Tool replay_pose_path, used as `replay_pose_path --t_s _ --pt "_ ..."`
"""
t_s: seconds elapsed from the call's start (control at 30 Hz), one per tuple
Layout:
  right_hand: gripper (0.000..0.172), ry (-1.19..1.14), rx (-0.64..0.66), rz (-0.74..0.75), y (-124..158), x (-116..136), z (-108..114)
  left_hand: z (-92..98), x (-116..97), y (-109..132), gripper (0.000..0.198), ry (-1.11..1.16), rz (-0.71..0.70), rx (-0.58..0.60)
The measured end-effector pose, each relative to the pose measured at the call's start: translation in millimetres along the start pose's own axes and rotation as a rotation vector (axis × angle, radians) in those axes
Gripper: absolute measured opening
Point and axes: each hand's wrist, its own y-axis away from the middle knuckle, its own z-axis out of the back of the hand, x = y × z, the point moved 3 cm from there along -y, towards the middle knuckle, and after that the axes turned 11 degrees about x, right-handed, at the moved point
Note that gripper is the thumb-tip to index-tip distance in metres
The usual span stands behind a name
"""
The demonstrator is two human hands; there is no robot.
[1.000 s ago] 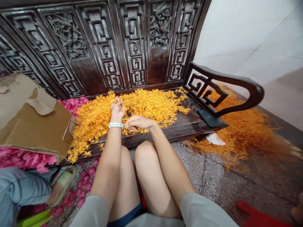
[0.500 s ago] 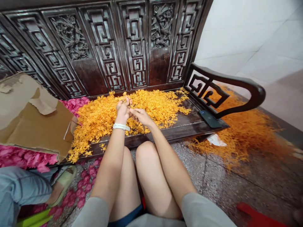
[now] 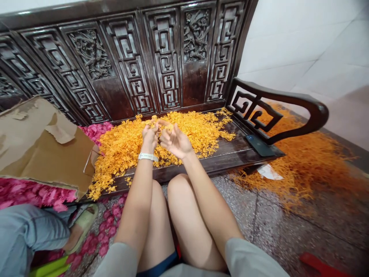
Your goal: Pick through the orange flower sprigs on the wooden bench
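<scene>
Big dk wood bench (image 3: 239, 146) fills the bg, its carved back (image 3: 196, 82) all fretwork panels, light glinting off the gloss! Curved openwork armrest (image 3: 319, 111) at the R end, pale wall (image 3: 285, 42) beyond w/ thin seams. Below, speckled grey floor (image 3: 245, 196), slabs w/ dk joints, a bit shiny.

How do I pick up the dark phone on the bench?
I'd pinch the dark phone by its long edges, at the end nearest you, coming from the front left. It lies flat on the bench, its left edge facing bare wood, while the armrest crowds its right side.
</scene>
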Motion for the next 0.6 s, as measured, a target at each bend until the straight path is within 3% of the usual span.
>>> replay_pose_path --t_s 0.1,0.2,0.37,0.5,0.6 --pt "0.037 -0.196 -0.43 0.048 -1 -2 32 -8.7 -2 9 0.04 -0.043 -0.058 0.076" --pt "0.038 -0.323 -0.648 0.008 1 -9 50 -16.4 0 15 0.045 -0.163 -0.056 0.165" --pt "0.017 -0.19 -0.751 0.111 6 -7 59 -23.4 4 21 0.054 -0.297 -0.082 0.206" --pt "0.036 0.154 -0.869 0.17 8 -6 64 -24.8 6 22 0.06 -0.305 -0.056 0.225" --pt "0.029 0.531 -0.808 0.189 4 -7 66 -26.6 7 21 0.065 -0.26 -0.007 0.282"
